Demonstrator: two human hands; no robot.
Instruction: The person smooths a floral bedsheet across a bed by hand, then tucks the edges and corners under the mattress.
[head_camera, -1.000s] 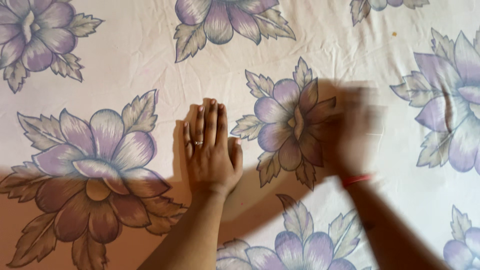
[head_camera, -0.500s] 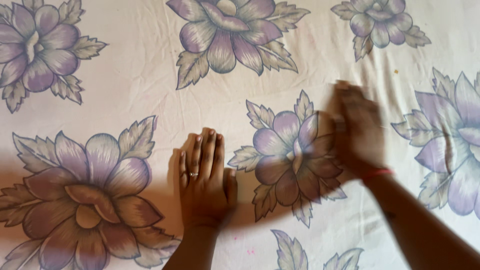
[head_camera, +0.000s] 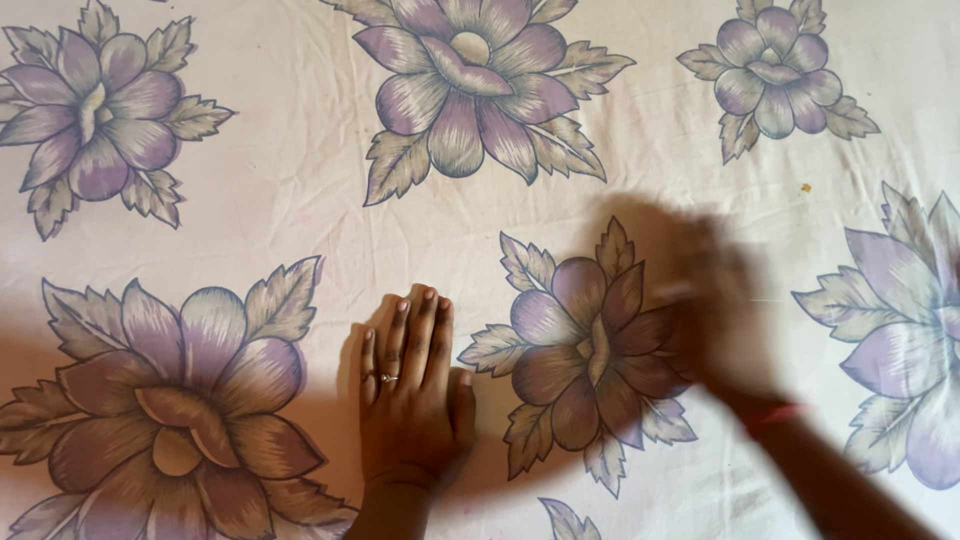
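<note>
Since half a second ago the right hand (head_camera: 715, 300) has swept a little leftward over the sheet (head_camera: 300, 190), and it is too smeared by motion to tell whether its fingers are spread or closed. The left hand (head_camera: 412, 395) lies flat, palm down, fingers pressed together, a thin ring (head_camera: 388, 378) on one. The soft white cloth, faintly creased, bears large purple flowers with toothed grey leaves.

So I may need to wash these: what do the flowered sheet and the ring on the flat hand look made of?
The sheet looks like woven cloth, perhaps cotton, matte: it shows soft creases and no shine. The ring on the left hand looks like pale metal with a slight glint, but it is too small to tell which.
</note>
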